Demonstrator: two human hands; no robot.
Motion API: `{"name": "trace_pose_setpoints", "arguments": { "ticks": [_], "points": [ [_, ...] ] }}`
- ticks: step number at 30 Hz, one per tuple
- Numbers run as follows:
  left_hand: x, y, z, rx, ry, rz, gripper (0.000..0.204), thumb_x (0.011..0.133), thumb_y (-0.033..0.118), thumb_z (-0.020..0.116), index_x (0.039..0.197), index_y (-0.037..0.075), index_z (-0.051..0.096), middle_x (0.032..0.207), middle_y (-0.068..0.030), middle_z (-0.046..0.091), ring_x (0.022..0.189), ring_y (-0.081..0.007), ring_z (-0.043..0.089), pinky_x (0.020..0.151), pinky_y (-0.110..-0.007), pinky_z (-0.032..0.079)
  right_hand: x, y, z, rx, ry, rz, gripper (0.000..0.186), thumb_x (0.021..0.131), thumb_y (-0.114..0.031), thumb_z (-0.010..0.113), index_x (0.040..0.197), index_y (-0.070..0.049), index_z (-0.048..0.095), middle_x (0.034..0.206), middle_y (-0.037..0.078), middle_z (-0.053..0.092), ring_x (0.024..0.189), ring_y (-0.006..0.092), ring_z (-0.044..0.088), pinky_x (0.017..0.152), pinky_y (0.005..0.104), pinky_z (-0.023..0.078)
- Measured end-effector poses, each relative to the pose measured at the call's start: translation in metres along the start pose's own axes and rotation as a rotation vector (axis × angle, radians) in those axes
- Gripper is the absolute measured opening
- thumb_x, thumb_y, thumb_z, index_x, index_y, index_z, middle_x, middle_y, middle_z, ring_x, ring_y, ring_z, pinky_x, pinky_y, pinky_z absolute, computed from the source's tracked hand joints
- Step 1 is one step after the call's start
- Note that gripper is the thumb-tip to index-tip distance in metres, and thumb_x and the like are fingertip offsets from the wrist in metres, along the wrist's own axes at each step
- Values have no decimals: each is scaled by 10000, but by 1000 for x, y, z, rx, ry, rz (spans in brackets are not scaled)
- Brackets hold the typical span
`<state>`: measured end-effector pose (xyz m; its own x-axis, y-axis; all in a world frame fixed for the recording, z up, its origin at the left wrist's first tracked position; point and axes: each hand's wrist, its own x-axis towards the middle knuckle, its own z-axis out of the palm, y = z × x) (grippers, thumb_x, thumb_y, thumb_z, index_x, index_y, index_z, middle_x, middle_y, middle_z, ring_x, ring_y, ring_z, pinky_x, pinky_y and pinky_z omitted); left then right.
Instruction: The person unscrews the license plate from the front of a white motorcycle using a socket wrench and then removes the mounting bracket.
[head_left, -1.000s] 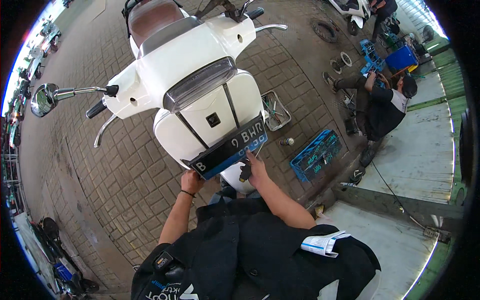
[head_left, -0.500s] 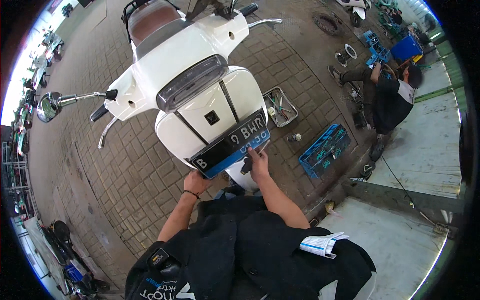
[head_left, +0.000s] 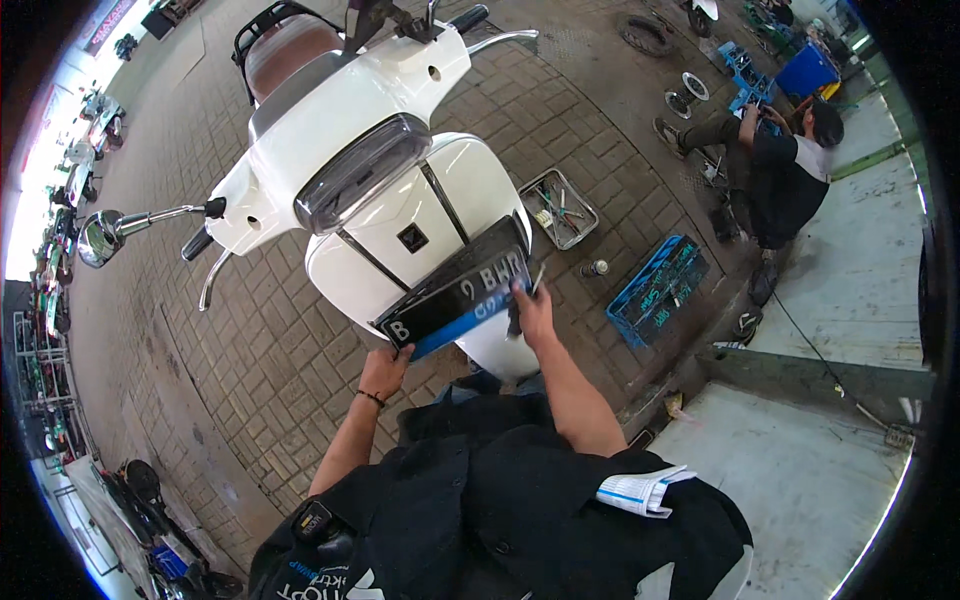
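A white scooter [head_left: 400,200] stands in front of me, its headlight and handlebars uppermost. A black number plate [head_left: 445,307] with a blue lower strip slants across its front. My left hand [head_left: 384,373] pinches the plate's lower left corner. At the right end, my right hand [head_left: 535,312] grips the plate with the thumb on its face. Tucked in that same hand is a slim tool that looks like a screwdriver [head_left: 514,322], its dark handle pointing down and a thin shaft sticking up. Behind the plate's upper right edge shows a dark holder [head_left: 513,232].
Right of the scooter lie a metal tray [head_left: 580,236] of tools, a small can [head_left: 594,268] and a blue crate [head_left: 622,318]. Farther right, a person [head_left: 790,170] sits by blue equipment. A mirror [head_left: 100,238] juts out left. Brick paving [head_left: 270,370] surrounds the scooter.
The plate's right end has come away from the dark holder, toward me. My right hand has shifted right with it, and my left thumb now lies over the corner.
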<state>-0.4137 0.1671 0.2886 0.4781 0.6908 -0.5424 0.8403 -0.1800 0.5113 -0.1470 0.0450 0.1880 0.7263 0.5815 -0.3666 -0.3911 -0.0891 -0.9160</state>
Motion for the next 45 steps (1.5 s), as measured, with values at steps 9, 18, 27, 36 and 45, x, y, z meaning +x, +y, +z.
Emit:
{"name": "trace_pose_setpoints", "arguments": {
  "ticks": [9, 18, 27, 36, 45],
  "points": [
    [-16, 12, 36, 45, -235, 108, 511, 886, 452, 560, 813, -48, 635, 728, -273, 602, 755, -420, 617, 647, -453, 462, -48, -6, -97, 107, 22, 352, 193, 853, -202, 673, 933, -44, 595, 812, 17, 617, 710, 137, 584, 641, 295, 478],
    [-5, 106, 56, -334, -307, 391, 234, 936, 209, 519, 982, 1, 617, 747, -109, 592, 662, -195, 551, 595, -321, 434, -97, -56, -197, 153, 414, 181, 226, 870, -198, 636, 1010, -26, 594, 846, 43, 599, 682, 158, 562, 608, 318, 462],
    [41, 212, 87, -28, -340, 720, 248, 896, 233, 589, 1008, 18, 645, 887, -172, 620, 800, -280, 598, 727, -356, 469, -122, -82, -217, 232, 417, 67, 283, 852, -160, 640, 1069, 19, 609, 943, 68, 628, 859, 140, 581, 783, 279, 462],
    [108, 245, 182, -91, -841, 489, 317, 954, 271, 506, 1015, -21, 612, 872, -84, 655, 831, -128, 565, 776, -296, 439, -31, -85, -254, 298, 528, 277, 369, 895, -271, 618, 1103, 31, 581, 896, 66, 624, 803, 160, 601, 745, 290, 479],
    [231, 207, 341, -633, -247, -391, 307, 935, 258, 534, 1012, -24, 630, 842, -69, 645, 760, -167, 569, 684, -323, 441, 83, 96, -349, 149, 391, 891, 327, 908, -348, 588, 898, -21, 584, 733, 79, 600, 583, 208, 579, 534, 336, 459]
  ]
}}
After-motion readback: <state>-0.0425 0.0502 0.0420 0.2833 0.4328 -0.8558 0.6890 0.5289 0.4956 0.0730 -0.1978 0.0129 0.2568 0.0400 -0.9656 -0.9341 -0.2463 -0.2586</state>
